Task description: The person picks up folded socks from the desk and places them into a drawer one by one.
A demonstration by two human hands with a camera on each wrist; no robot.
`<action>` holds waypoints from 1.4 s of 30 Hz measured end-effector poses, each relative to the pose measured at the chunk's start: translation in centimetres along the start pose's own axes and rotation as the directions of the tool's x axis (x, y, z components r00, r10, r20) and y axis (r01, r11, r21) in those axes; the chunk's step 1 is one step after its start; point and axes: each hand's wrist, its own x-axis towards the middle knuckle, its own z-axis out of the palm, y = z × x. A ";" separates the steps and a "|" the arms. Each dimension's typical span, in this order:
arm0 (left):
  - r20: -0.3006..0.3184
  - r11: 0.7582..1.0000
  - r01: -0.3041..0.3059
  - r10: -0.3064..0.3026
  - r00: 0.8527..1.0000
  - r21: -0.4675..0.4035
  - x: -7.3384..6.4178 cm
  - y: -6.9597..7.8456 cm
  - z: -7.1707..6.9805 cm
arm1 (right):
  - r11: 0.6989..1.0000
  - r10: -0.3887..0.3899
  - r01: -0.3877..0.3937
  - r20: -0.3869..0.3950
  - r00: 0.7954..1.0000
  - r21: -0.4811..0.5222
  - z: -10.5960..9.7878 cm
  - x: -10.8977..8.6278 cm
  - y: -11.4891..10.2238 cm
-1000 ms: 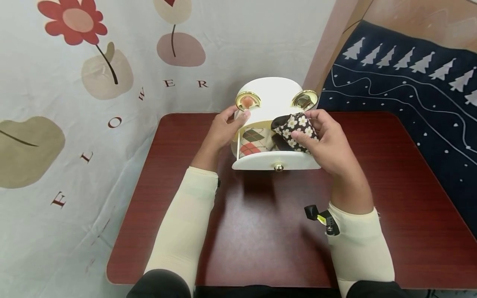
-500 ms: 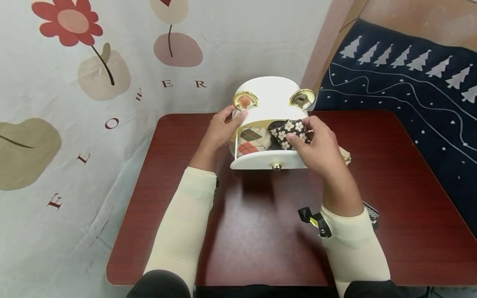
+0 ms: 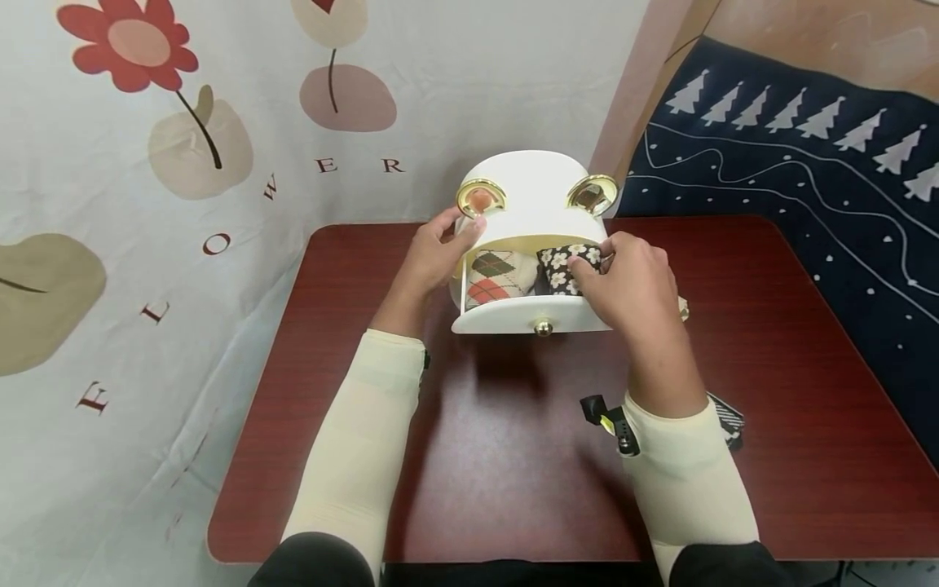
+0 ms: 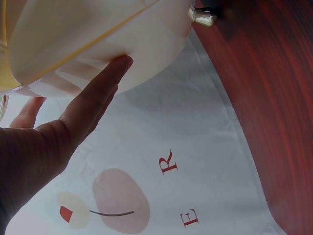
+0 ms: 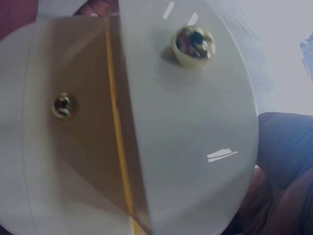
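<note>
A rounded white drawer cabinet [image 3: 525, 191] with two gold ear-like rounds on top stands at the back of the table. Its lower drawer [image 3: 499, 316], with a gold knob, is pulled out. Inside lie an argyle-patterned cloth bundle [image 3: 500, 275] on the left and a black bundle with white flowers [image 3: 563, 269] on the right; both look like folded socks. My right hand [image 3: 637, 281] pinches the flowered bundle, its thumb on top. My left hand [image 3: 436, 257] rests against the cabinet's left side; in the left wrist view its fingers [image 4: 95, 98] lie straight along the white wall.
On the red-brown table [image 3: 513, 481], a striped black-and-white piece of cloth [image 3: 728, 420] lies beside my right sleeve. A cream patterned piece [image 3: 684, 309] is partly hidden behind my right hand. A flower-print curtain [image 3: 220, 326] hangs at the left and back.
My right hand has lowered the flowered bundle into the drawer's right side, beside the argyle one. The cloths at the right have come into view. My left hand stays on the cabinet.
</note>
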 end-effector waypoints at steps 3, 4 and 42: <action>-0.001 1.000 0.003 -0.003 1.000 0.000 0.0 0.0 0.0 | 0.998 -0.009 0.010 0.014 1.000 -0.067 -0.4 0.2 -0.2; -0.001 1.000 0.003 -0.003 1.000 0.001 -0.1 0.1 0.0 | 0.996 -0.015 0.017 0.019 1.000 -0.082 -0.4 0.3 -0.2; -0.005 1.000 0.018 -0.018 1.000 -0.004 0.1 0.1 0.1 | 0.892 -0.146 0.370 -0.608 0.781 0.261 1.9 -4.2 1.7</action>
